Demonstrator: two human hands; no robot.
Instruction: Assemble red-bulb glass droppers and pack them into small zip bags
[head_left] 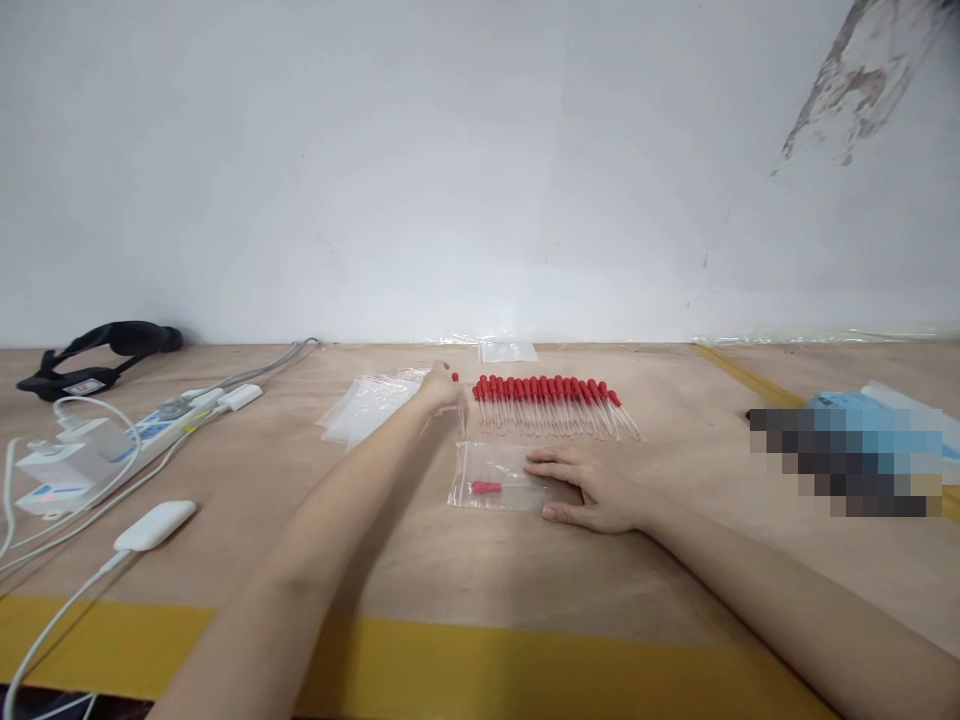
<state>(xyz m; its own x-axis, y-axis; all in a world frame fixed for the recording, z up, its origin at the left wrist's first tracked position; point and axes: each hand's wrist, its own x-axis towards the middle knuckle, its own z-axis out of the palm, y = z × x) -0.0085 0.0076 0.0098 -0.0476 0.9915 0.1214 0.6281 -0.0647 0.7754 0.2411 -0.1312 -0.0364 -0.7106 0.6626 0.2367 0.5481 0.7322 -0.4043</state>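
Observation:
My left hand (439,389) is at the left end of a row of glass droppers (555,400) with red rubber bulbs. Its fingers are bent and closed around a dropper, whose red bulb (455,377) peeks out beside them; the fingertips are partly hidden. Flat on the table nearer to me is a clear zip bag (469,463), with one red-bulbed dropper (487,487) inside. My right hand (596,492) rests with its fingers apart on the bag's right end. Left of my left hand lies a fanned stack of empty clear bags (371,405).
A white power strip (150,432) with plugs and cables stands at left, near a white charger-like device (156,525) and a black strap (105,355). Another bag (508,352) lies by the wall. A blue packet (862,425) and a blurred dark object (832,460) are at right.

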